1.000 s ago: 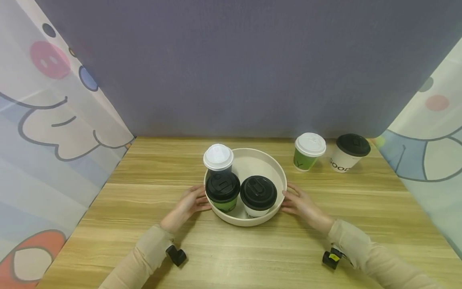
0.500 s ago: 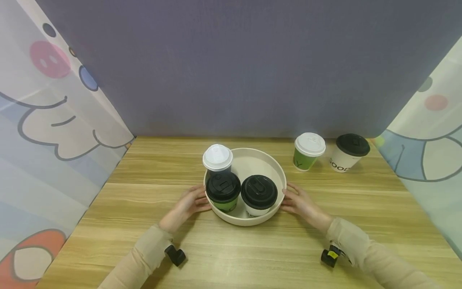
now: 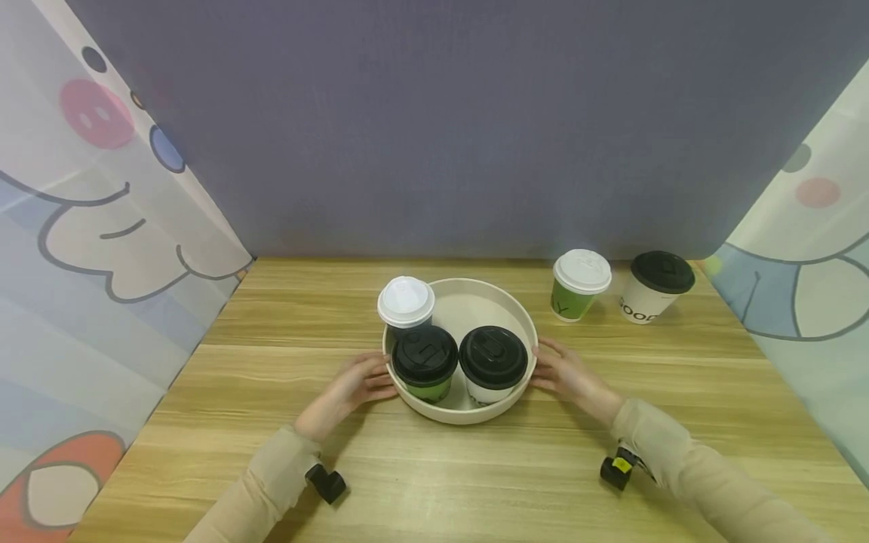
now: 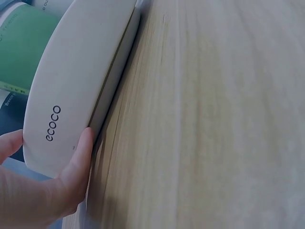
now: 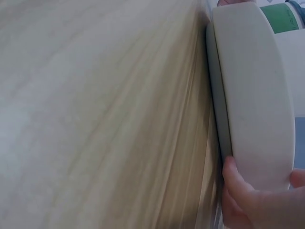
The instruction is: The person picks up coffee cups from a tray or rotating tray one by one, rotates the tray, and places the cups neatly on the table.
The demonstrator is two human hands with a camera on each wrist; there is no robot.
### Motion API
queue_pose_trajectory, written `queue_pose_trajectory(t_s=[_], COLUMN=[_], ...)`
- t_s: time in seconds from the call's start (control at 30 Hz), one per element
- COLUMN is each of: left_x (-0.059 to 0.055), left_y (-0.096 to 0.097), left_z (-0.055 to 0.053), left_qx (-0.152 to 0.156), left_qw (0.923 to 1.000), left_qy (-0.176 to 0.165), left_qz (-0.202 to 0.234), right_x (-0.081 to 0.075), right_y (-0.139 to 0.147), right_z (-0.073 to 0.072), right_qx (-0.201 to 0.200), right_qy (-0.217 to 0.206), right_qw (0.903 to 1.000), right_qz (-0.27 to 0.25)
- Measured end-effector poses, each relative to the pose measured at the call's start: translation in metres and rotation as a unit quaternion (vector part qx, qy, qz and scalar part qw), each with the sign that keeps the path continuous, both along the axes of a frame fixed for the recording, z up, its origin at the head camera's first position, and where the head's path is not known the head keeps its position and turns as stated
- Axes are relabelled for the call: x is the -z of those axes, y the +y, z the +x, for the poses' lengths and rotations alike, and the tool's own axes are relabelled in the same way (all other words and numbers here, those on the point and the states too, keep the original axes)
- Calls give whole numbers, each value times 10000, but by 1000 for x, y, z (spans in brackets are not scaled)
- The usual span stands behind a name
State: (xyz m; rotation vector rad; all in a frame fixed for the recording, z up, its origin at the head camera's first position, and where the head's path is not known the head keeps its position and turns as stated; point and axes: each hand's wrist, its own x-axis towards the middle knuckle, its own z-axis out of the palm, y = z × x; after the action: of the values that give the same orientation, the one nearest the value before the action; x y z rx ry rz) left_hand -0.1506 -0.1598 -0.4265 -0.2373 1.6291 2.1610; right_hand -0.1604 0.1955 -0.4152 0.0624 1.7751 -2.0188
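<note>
A round cream tray [image 3: 485,305] stands on the wooden table, holding three lidded paper cups. At its left rear is a dark cup with a white lid [image 3: 406,300]; in front are a green cup with a black lid [image 3: 425,356] and a white cup with a black lid [image 3: 493,357]. My left hand [image 3: 354,388] grips the tray's left side. In the left wrist view, its fingers reach the rim and lower edge of the tray wall [image 4: 71,81], marked "ecoco". On the opposite side, my right hand [image 3: 566,377] holds the wall [image 5: 257,95] likewise from rim to base.
Behind and right of the tray, a green cup with a white lid [image 3: 580,283] and a white cup with a black lid [image 3: 657,285] stand on the table [image 3: 462,483]. A grey panel [image 3: 462,128] closes off the back; printed curtains [image 3: 102,226] hang at the sides.
The tray's cups have shifted slightly counterclockwise: the white-lidded one left and nearer, the black-lidded ones rightward. My right hand has moved slightly away from me, the left slightly toward me.
</note>
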Motion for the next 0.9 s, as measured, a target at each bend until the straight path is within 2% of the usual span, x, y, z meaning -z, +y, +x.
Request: queue_pose_trajectory(t_s=[0.23,0.43,0.67,0.9], left_x=[0,-1,0,3], left_y=[-1,0,1,1], left_z=[-1,-3,-7,-11], left_qx=[-25,-134,-213,-250], left_qw=[10000,9997,9994,9989], left_qy=[-16,-123,-190,-263], left_qz=[-29,-158,-207,-298], right_x=[1,4,9,9], right_y=[2,4,9,11], right_z=[-6,-14,-25,-35], right_qx=[-8,-9,-176,-247], right_qy=[3,-44,111,81], right_qw=[10000,9999,9998,9996], right_qz=[80,-116,33,-59])
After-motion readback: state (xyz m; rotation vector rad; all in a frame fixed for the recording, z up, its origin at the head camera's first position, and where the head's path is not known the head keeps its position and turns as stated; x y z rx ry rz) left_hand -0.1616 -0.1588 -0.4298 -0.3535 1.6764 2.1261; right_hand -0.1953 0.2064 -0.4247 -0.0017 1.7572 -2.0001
